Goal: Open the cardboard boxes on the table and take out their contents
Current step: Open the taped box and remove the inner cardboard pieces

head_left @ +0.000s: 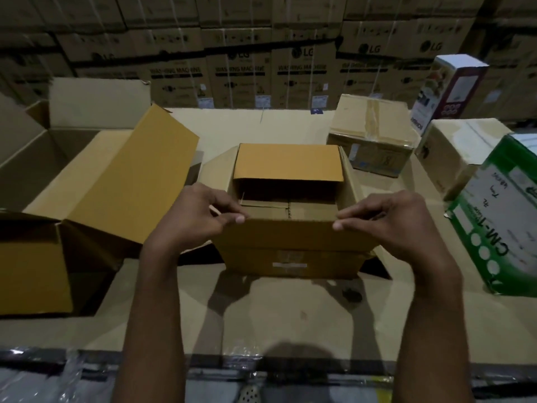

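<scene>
Pinching the near flap (290,228) of the centre-frame box (290,257), left hand (191,219) and right hand (389,225); cardboard appears light, stiff; grip flap edges.

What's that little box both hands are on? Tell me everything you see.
The small box is plain brown cardboard with a pale label on its front, standing upright on the table. Its top is open: the far flap leans over the opening, while the left hand and right hand pinch the near flap at its edge. Only shadowed cardboard shows inside.
</scene>
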The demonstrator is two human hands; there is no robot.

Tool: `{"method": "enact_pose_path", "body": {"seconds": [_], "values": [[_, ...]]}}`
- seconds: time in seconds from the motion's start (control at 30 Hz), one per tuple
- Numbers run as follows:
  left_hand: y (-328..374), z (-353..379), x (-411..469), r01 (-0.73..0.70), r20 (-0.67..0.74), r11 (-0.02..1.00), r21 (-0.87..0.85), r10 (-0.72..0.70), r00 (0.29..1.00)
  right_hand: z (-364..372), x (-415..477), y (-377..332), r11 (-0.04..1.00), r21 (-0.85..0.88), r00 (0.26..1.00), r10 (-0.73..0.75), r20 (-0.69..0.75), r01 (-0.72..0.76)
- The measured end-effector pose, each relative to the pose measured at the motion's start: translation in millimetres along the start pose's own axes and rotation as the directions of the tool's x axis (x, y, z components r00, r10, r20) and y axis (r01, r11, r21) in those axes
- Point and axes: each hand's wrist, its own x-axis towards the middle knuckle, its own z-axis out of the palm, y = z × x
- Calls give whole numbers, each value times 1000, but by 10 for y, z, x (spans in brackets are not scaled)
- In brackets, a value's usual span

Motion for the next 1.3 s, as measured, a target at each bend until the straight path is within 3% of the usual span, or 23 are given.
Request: {"method": "enact_pose_path", "body": {"seconds": [0.1, 0.23, 0.33, 0.5, 0.6, 0.7, 0.83, 0.97, 1.03, 1.13, 1.2, 1.3], "values": [[24, -106, -101, 53, 218, 996, -76, -35, 975, -101, -80, -41, 997, -18, 968, 77, 239, -75], [-35, 27, -120, 95, 327, 987, -133, -46, 944, -83, -139, -72, 991, 4, 892, 117, 436, -132], [-171, 303, -64, 142, 368, 988, -68, -107, 924, 106, -84, 64, 979, 44, 848, 149, 509, -199], [-511, 1142, 62, 263, 96, 964, -49, -257, 961, 821, -26, 644, 934, 38, 861, 311, 402, -356], [-667, 1378, 139, 219, -46, 975, -43, -221, 974, 979, -26, 787, 952, 38, 904, 275, 328, -304], [-575, 1336, 247, 105, -203, 980, -171, -139, 969, 992, 35, 705, 978, 104, 979, 168, 119, -180], [-429, 1195, 486, -132, -479, 986, -107, 65, 876, 1044, 200, 500, 970, 245, 982, 58, -182, -12], [-507, 1167, 797, -193, -633, 980, -52, 117, 765, 1131, 428, 401, 925, 370, 886, 103, -453, 81], [-626, 1150, 995, -148, -633, 988, 38, 139, 762, 1197, 636, 440, 930, 358, 833, 132, -537, 83], [-853, 1063, 1390, -68, -549, 985, 159, 146, 823, 1305, 1050, 566, 971, 235, 788, 119, -604, 33], [-986, 958, 1705, -44, -468, 970, 237, 154, 870, 1389, 1364, 699, 996, 86, 825, 81, -560, -39], [-1190, 847, 2182, -38, -205, 910, 412, 134, 970, 1545, 1834, 980, 973, -196, 948, 55, -313, -121]]}}
